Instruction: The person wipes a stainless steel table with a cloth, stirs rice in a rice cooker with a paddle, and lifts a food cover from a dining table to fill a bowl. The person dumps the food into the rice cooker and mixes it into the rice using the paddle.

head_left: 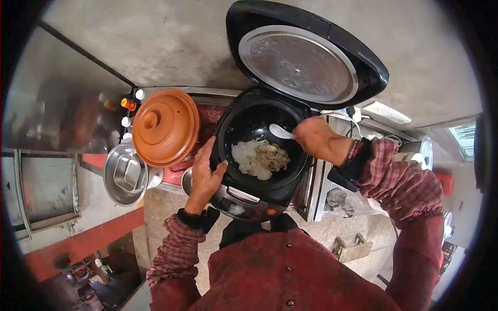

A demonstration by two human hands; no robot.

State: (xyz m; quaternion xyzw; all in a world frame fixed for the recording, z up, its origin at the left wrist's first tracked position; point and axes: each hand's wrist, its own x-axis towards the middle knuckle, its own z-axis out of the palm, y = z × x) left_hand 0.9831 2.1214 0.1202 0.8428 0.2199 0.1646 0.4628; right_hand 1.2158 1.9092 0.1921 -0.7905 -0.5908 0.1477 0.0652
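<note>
A black rice cooker (244, 199) stands in front of me with its lid (301, 62) raised. White rice (244, 154) and a brownish, crumbly food (272, 157) lie together at the bottom of its dark inner pot (259, 122). My right hand (320, 139) is closed around a white spoon (280, 131), whose bowl hangs over the pot, apart from the food; the fingers hide its handle. Against the cooker's left side rests my left hand (206, 179), fingers stretched out and thumb spread onto the rim.
A clay pot with an orange-brown lid (166, 129) stands left of the cooker. Beyond it are nested metal basins (124, 176) and several small bottles (128, 104). White cables (355, 124) run along the wall at right. A small wooden stool (353, 250) is on the floor.
</note>
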